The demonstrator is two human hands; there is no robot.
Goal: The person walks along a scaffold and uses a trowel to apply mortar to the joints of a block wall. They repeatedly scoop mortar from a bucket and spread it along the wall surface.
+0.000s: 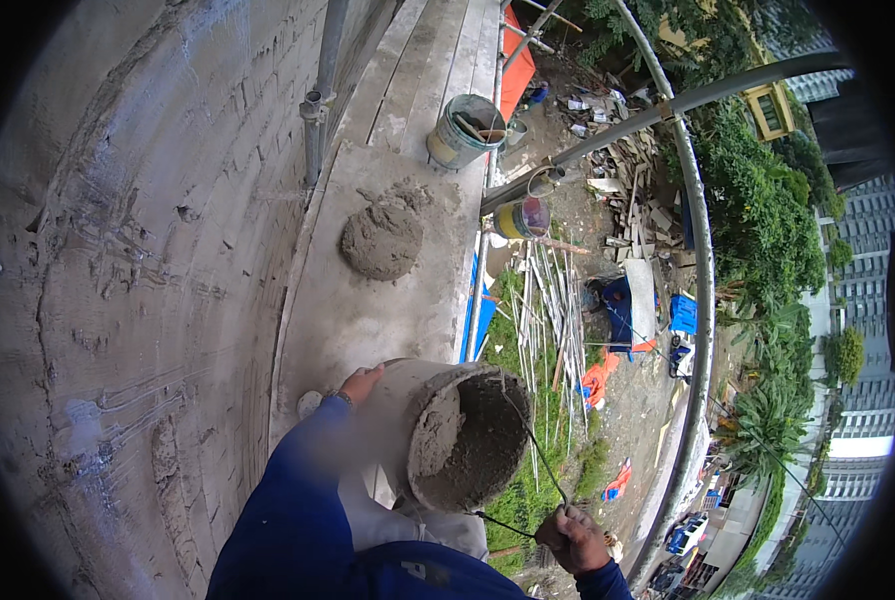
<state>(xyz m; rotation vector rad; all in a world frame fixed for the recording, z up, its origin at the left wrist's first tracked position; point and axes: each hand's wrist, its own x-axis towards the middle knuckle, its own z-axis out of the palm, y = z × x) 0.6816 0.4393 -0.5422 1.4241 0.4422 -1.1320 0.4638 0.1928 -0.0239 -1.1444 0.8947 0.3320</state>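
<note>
A mortar-caked bucket (405, 400) lies tilted on its side in front of me, its mouth facing right. Grey mortar coats the inside, and some wet-looking mix sits in its lower part. My left hand (360, 384) grips the bucket near its base, partly hidden behind it. In a closed fist, my right hand (575, 540) holds the thin wire handle (538, 445) out from the rim. Farther along the plank platform (343, 315) is a heap of wet mortar (382, 242) on a mortar-smeared board, with neither hand touching it.
A rough block wall (148, 300) runs along my left. Beyond the heap stands a bucket with tools (465, 132); another bucket (523, 218) hangs outside the platform edge. Scaffold pipes (703, 250) cross the right side, and an upright pipe (316, 130) stands by the wall. The ground lies far below.
</note>
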